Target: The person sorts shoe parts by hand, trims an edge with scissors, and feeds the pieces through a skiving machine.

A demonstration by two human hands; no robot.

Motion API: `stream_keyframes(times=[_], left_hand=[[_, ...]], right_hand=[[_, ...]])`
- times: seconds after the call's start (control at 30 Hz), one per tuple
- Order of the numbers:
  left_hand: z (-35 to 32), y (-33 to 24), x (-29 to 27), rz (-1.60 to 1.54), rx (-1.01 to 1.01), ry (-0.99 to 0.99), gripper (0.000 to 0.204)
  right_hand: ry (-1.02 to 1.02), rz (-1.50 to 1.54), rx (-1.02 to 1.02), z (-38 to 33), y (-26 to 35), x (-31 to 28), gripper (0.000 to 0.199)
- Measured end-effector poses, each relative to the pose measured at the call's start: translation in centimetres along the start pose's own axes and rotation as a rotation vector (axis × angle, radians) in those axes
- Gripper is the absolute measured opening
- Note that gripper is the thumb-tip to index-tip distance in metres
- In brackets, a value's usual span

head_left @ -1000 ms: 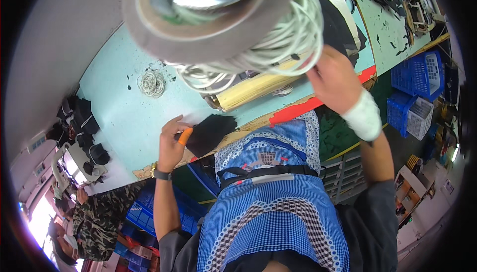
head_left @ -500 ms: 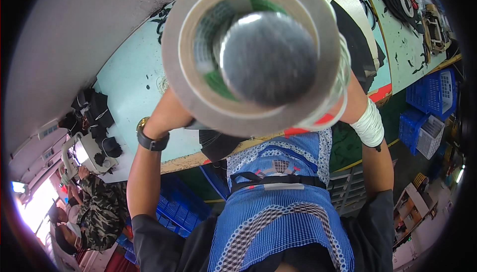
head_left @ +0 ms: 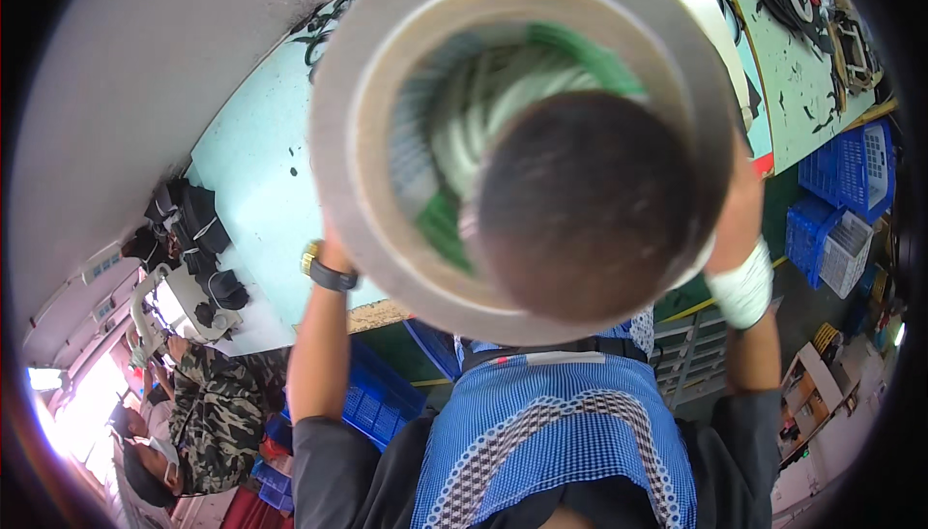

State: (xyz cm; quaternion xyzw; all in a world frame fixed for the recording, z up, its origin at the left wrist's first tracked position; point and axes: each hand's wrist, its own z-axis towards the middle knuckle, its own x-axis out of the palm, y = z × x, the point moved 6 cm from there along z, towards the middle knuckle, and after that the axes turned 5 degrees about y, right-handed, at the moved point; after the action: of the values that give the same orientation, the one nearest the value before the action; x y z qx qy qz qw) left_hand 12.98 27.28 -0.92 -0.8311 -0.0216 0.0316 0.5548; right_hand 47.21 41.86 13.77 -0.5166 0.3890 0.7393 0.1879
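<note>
A thick ring, much like a roll of tape [head_left: 362, 74] with a pale grey side, fills the upper middle, close in front of me. Its tan core has a green and white inner wall. A dark, rounded rod end [head_left: 590, 205] stands in the hole, blurred. Below the ring's left edge, a sliver of my left hand [head_left: 334, 250] shows above a black and gold wristwatch [head_left: 330, 270]. My right hand [head_left: 740, 208] is partly visible past the ring's right edge, with white cord [head_left: 743, 287] wound round its wrist. The ring hides the fingers of both hands and whatever they touch.
Behind the ring lies a pale green table [head_left: 256, 161] with black scraps. At the left, a person in camouflage [head_left: 217, 413] works beside a sewing machine [head_left: 169, 302] and black cloth pieces [head_left: 203, 220]. Blue crates [head_left: 841, 171] stand at the right; another blue crate [head_left: 372, 403] is below the table.
The ring and rod end now look larger and sit lower and farther right. My forearms have shifted right, and the ring covers more of both hands. White cord loops beside the ring are hidden.
</note>
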Motion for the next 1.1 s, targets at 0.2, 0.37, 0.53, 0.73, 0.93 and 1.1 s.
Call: stream_keyframes(times=[0.2,0.37,0.53,0.73,0.93,1.1], left_hand=[[-0.5,3.9,7.5,-0.101,0.052,-0.308,0.023],[0.2,4.9,5.5,-0.102,0.054,-0.376,0.024],[0.6,5.7,5.3,-0.099,0.087,-0.487,0.025],[1.4,5.5,6.9,-0.053,0.173,-0.687,0.026],[2.8,-2.1,9.9,0.126,0.197,-0.425,0.025],[5.8,-0.9,1.2,0.7,0.173,-0.355,0.026]], right_hand=[[0.461,0.141,0.646,-10.8,-2.6,9.8,0.037],[0.49,0.581,0.606,-11.5,-4.7,13.3,0.062],[0.671,0.78,0.768,-10.6,-5.0,17.2,0.055],[0.696,1.547,1.189,-11.1,-4.0,20.2,0.018],[0.606,1.419,1.185,-11.6,-3.8,20.5,0.009],[0.636,1.415,1.175,-11.2,-4.4,20.0,0.008]])
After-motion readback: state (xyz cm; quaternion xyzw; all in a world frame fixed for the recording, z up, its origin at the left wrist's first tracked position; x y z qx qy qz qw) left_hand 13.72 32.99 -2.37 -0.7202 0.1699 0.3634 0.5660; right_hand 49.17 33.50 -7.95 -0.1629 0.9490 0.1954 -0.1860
